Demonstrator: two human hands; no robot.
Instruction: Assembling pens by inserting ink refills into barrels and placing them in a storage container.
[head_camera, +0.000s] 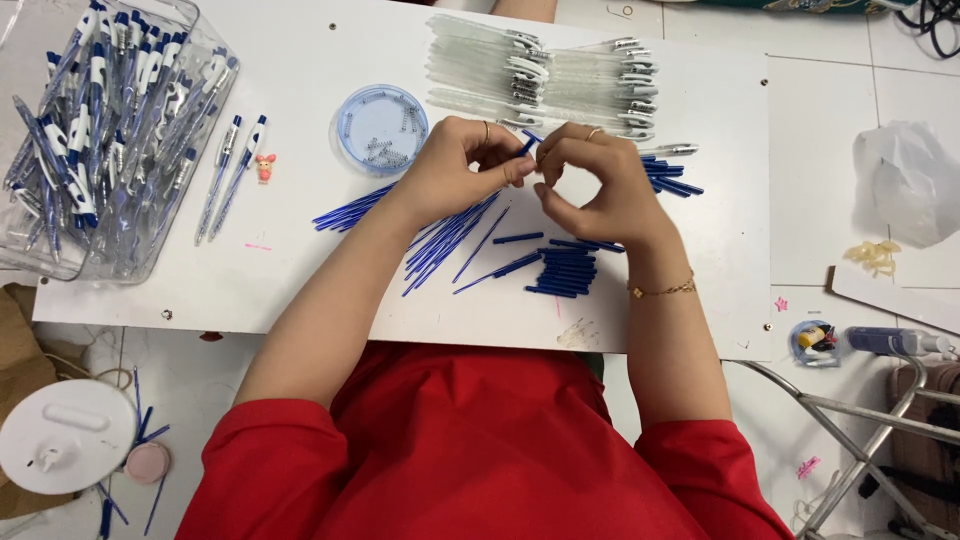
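Both hands, the left hand and right hand, pinch one thin blue pen part between them above the white board, near a round blue dish of tiny springs and a clear box full of pens

Blue refills, white board, blue-and-white pens, clear barrels, red shirt
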